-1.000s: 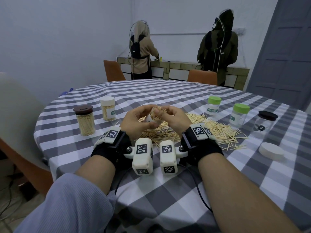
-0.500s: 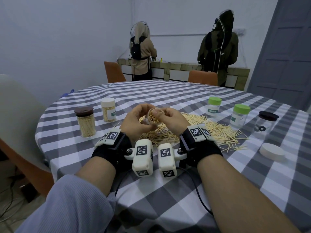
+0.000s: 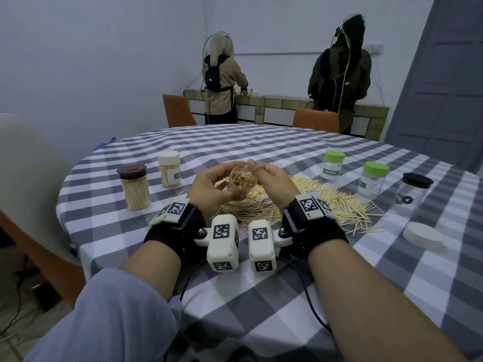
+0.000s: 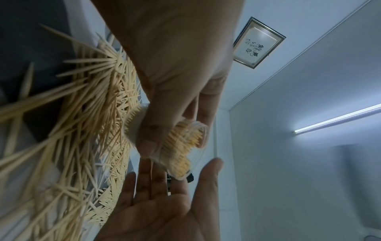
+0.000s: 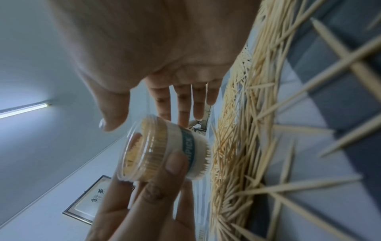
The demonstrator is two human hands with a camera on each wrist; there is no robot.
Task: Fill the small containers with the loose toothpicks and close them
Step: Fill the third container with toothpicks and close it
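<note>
My left hand (image 3: 218, 182) grips a small clear container (image 3: 241, 179) packed with toothpicks, its uncapped mouth tilted up toward me. The left wrist view shows the thumb across the container (image 4: 182, 143). My right hand (image 3: 264, 173) is beside the rim, fingers straight and holding nothing. In the right wrist view those fingers (image 5: 181, 101) reach behind the labelled container (image 5: 163, 150); I cannot tell whether they touch it. Loose toothpicks (image 3: 308, 202) lie heaped on the checked tablecloth under both hands. A white lid (image 3: 422, 235) lies at the right.
Two green-lidded containers (image 3: 333, 165) (image 3: 373, 180) and a black-lidded jar (image 3: 413, 194) stand at the right. A full brown-lidded jar (image 3: 134, 188) and a white-lidded one (image 3: 170, 168) stand at the left. Two people work at a counter behind the table; chairs surround it.
The container has tipped so its filled mouth faces me. My right hand's fingers have come off the mouth and straightened beside it. Both hands sit slightly higher.
</note>
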